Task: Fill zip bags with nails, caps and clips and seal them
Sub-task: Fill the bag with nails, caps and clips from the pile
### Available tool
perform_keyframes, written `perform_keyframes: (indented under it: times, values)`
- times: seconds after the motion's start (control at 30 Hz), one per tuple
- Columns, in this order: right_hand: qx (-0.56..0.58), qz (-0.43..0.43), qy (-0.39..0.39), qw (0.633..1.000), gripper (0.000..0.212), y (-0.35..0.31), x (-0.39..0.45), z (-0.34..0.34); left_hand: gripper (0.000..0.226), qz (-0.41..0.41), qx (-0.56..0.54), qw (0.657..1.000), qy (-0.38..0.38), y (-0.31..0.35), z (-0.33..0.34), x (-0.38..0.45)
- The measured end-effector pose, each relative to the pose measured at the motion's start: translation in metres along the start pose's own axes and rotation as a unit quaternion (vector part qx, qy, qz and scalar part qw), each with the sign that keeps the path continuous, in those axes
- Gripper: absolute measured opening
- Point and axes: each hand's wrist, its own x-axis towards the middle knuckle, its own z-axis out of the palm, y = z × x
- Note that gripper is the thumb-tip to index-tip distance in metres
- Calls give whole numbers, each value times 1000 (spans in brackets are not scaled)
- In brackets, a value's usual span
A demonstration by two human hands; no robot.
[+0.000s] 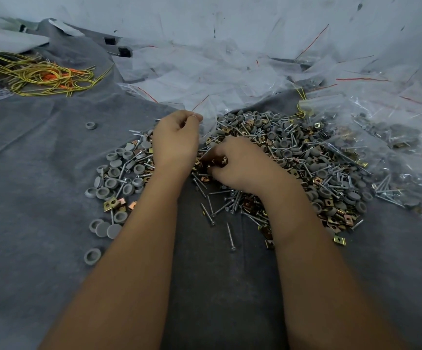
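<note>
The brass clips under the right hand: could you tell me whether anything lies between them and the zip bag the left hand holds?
Nothing visible does. The right hand picks at the clips, right beside the clear zip bag pinched by the left hand.

Grey cloth (pixel 40 173) bears nails (pixel 230 205), caps (pixel 113 170), clips (pixel 331 218), seemingly empty bags (pixel 204 79).

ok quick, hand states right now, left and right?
Left hand: pinching the top edge of a clear zip bag.
Right hand: fingers curled into the brass clips in the pile, picking some up.
</note>
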Motion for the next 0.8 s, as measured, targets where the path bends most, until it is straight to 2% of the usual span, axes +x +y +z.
perform_keyframes:
  times: [0.07,0.4,0.53,0.63,0.8]
  values:
    - [-11,-4,2,1000,32,-1,0,1,18,-4,0,1000,0,1,0,0]
    - [-2,8,23,1000,16,0,2,3,17,-10,-8,1000,-9,3,-2,-4]
    - [81,9,-35,996,21,5,-4,-6,18,-15,-10,1000,-8,3,-3,-4]
    - [84,3,-66,994,30,6,-6,-8,18,-16,-7,1000,-8,3,-3,-5]
    - [29,-11,-11,999,21,-1,-1,0,22,-7,-9,1000,-14,3,-3,-5]
